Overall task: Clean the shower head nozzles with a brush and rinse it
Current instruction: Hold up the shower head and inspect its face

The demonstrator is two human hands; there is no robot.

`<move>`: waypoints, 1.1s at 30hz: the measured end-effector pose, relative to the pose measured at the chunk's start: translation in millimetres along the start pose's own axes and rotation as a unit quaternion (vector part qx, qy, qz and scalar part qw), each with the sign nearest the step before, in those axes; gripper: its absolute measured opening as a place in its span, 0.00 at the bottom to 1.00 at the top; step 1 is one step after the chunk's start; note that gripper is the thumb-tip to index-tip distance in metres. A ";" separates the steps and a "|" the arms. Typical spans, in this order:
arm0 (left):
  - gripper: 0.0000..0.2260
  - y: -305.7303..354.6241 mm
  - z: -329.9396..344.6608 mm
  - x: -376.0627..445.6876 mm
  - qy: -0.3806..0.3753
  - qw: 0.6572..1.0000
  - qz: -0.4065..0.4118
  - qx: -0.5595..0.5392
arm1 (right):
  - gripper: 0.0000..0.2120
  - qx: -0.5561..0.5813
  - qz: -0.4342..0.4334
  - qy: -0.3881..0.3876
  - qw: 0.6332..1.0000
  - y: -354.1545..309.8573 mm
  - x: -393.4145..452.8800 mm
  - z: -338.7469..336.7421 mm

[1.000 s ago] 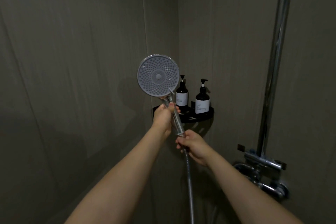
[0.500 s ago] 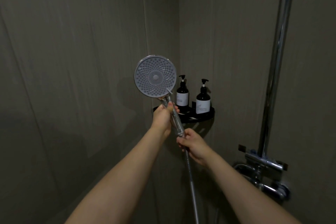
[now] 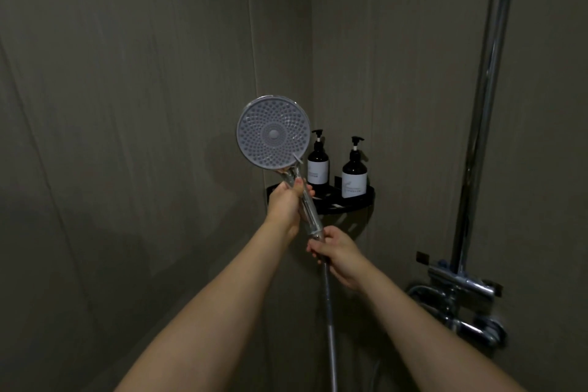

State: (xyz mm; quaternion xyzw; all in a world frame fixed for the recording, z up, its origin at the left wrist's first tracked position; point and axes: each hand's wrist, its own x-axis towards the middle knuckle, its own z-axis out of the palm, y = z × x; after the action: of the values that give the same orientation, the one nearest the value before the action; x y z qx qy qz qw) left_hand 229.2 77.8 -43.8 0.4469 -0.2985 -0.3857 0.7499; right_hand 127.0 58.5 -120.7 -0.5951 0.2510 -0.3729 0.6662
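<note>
The shower head (image 3: 273, 132) is held up in front of the corner of the shower walls, with its round nozzle face turned toward the camera. The left hand (image 3: 286, 204) is curled around the upper part of the handle (image 3: 307, 207), just under the round head. The right hand (image 3: 337, 253) grips the bottom end of the handle, where the metal hose (image 3: 331, 321) joins it and hangs down.

I judge that the shower head is rather light, because it looks like plastic with a shiny coating, and it is stiff, so it will not bend under a brush. The handle is smooth and glossy, and I think it becomes slippery when it is wet or soapy. The best place to hold is the handle, as now, close under the head, so the face does not turn away when a brush pushes on it. The nozzles look like small soft rubber points, so they probably give a little under the bristles. The hose is flexible but it pulls down by its own weight, and it can twist the handle; one hand at the joint helps to control this.

No brush is visible, so one hand must let go to fetch it.

Behind the head, two dark pump bottles (image 3: 318, 161) stand on a black corner shelf (image 3: 366, 200). At the right there is a chrome pipe (image 3: 486, 105) with the tap (image 3: 461, 283) below it.
</note>
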 end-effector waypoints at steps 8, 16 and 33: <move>0.10 1.0 1.7 -0.9 0.001 1.000 -0.001 -0.004 | 0.09 0.006 0.001 -0.011 1.000 -3.2 1.9 -2.7; 0.10 2.3 1.8 -3.8 -0.013 1.000 0.003 0.018 | 0.05 0.050 0.001 -0.013 0.999 -0.7 2.3 -2.0; 0.10 2.8 -1.2 -3.2 -0.012 1.000 0.009 0.014 | 0.13 0.086 0.007 -0.022 0.996 -1.4 0.6 2.0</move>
State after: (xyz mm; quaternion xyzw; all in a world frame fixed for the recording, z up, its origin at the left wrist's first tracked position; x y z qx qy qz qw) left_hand 229.4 81.9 -42.1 0.4501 -0.3165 -0.3798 0.7436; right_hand 128.6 59.2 -118.9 -0.5423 0.2073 -0.3751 0.7227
